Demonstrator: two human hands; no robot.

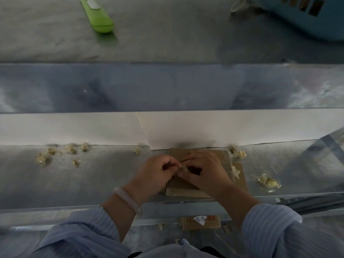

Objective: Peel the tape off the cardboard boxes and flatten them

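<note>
A flattened brown cardboard box (183,189) lies on the metal ledge right in front of me, mostly covered by my hands. My left hand (155,174) and my right hand (202,171) meet above it, and both pinch a small wad of peeled tape (180,168) between fingertips and thumbs. A loose strip of clear tape (236,172) sticks out at the box's right edge. Another piece of cardboard (201,222) with a white label lies lower down, under the ledge.
Crumpled tape balls lie on the ledge, several at left (55,154) and some at right (268,180). A white strip (242,125) runs behind the box. On the upper shelf lie a green utility knife (96,13) and a blue basket (305,15).
</note>
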